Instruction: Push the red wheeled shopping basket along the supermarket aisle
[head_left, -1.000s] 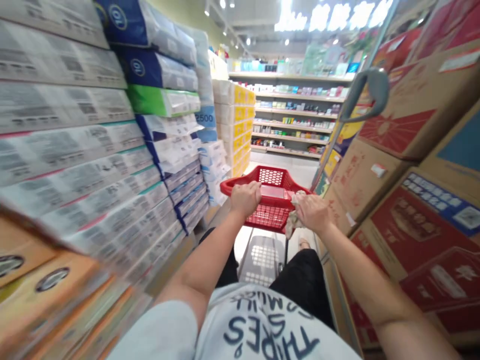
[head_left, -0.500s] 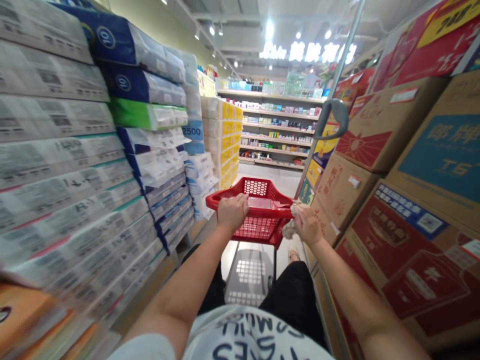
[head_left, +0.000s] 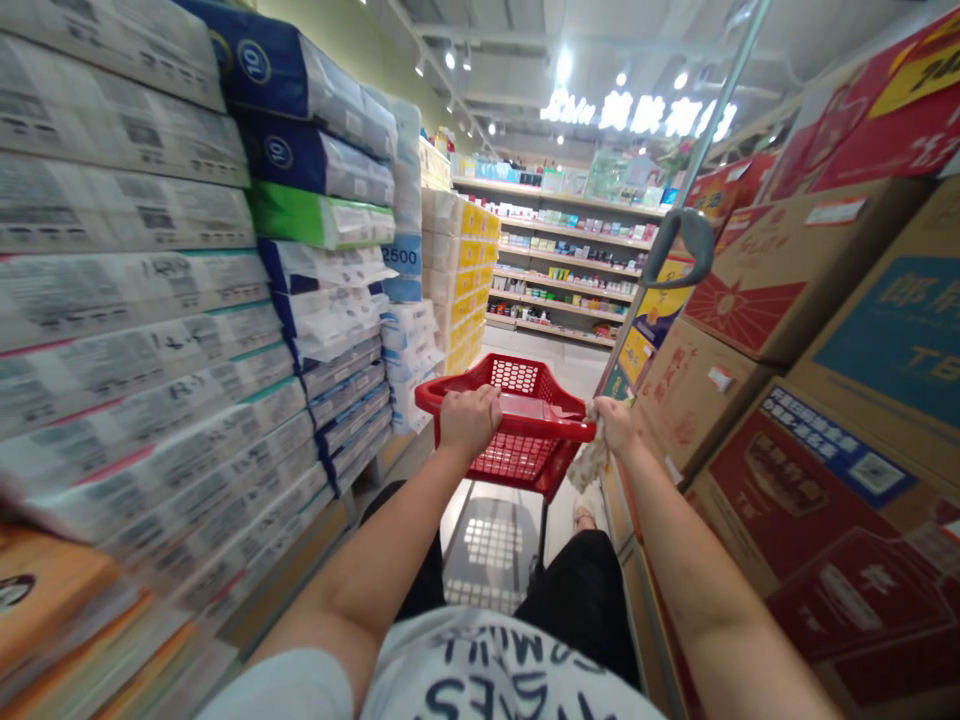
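In front of me is a red shopping cart (head_left: 517, 455) with a perforated plastic basket. My left hand (head_left: 471, 420) is wrapped over the left part of its handlebar (head_left: 559, 428). At the bar's right end, my right hand (head_left: 618, 426) is closed on a crumpled, off-white cloth (head_left: 589, 466), which hangs down beside the basket. Whether the right fingers also touch the bar is hard to see. A pinkish panel (head_left: 525, 405) is set along the bar between the hands.
Packs of paper goods (head_left: 127, 230) are stacked high on the left. Cardboard cartons (head_left: 750, 290) line the right, close to my arm. A grey looped handle on a pole (head_left: 701, 250) stands before them. Stocked shelves (head_left: 562, 255) face me across a pale floor.
The view has swung slightly left, so the surroundings sit further right. My right hand has shifted outward from the bar's end, and more of the cloth hangs free. The left hand keeps its grip.
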